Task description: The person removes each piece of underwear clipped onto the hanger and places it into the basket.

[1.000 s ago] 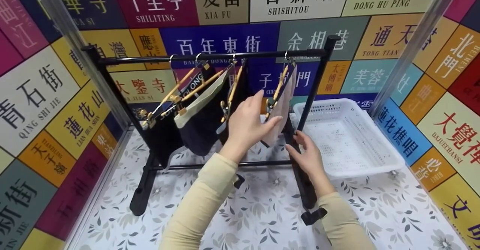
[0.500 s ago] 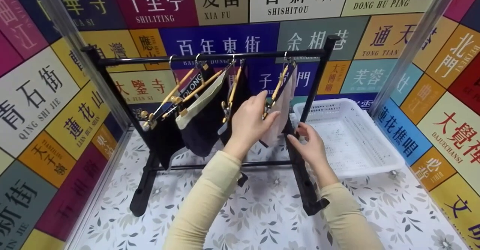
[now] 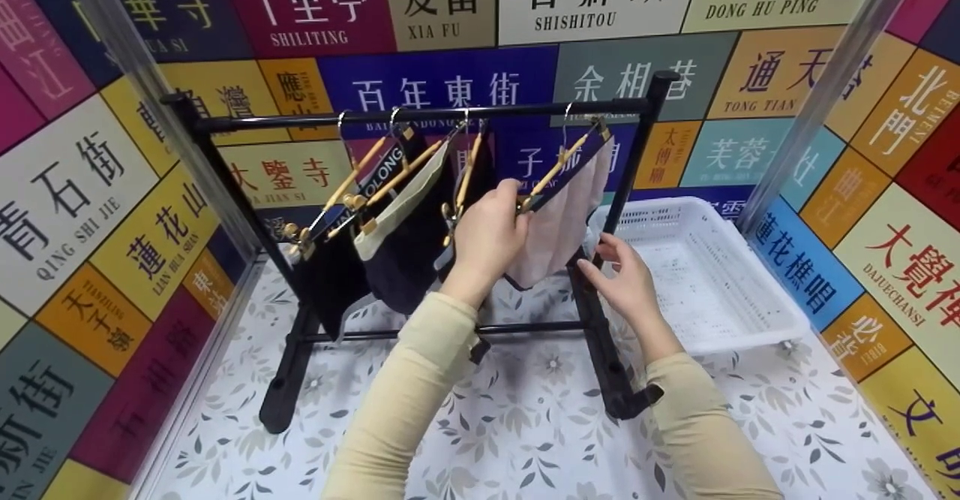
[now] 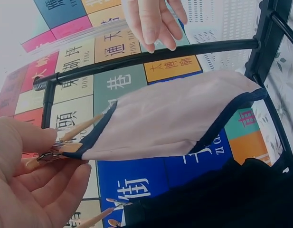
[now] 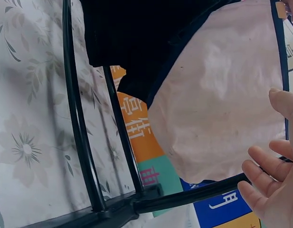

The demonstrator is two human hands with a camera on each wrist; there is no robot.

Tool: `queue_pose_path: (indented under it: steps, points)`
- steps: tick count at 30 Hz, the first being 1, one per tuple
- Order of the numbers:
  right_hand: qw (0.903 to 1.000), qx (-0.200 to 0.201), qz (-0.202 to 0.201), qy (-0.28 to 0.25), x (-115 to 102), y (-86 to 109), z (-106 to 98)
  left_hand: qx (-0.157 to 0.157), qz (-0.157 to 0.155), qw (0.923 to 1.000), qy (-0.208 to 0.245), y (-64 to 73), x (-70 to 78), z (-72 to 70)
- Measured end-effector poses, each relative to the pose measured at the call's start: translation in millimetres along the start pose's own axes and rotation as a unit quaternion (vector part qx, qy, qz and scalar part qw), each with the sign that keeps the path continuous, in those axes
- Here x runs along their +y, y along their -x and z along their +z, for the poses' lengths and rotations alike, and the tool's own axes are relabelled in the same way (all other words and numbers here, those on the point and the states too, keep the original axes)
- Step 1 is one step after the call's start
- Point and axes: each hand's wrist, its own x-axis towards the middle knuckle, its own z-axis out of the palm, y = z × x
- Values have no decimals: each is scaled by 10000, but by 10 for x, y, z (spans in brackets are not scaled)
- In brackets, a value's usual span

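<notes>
Pink cloth (image 4: 160, 121) just beyond the left hand's grip (image 3: 486, 239) on a clip (image 4: 71, 147)

In head view, the left hand (image 3: 487, 239) probably hides part of the rightmost hanger (image 3: 559, 166).

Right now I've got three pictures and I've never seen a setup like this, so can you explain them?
There's no machine: a person is working bare-handed. The wide picture comes from a camera worn on the head, the other two from cameras on each wrist. On the floral surface stand a black garment rack and a white plastic basket. The left hand pinches a clip of the wooden hanger carrying a pale pink garment; dark garments hang there too. The right hand is nearby, holding nothing.
</notes>
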Motion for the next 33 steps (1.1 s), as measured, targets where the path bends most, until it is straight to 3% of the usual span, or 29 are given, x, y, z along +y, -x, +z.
queue_pose_path:
  steps: [7, 14, 33]
  points:
    - [10000, -15, 22, 12, -67, -80, -81, 18, -24, 10000, -73, -25, -46, -2]
    - [9999, 41, -8, 128, -79, -134, -181, 273, 17, 9996, -16, -32, -97, 11]
    - [9980, 148, -448, 427, -306, -381, -374, 550, -509, 9962, 450, -15, -338, -130]
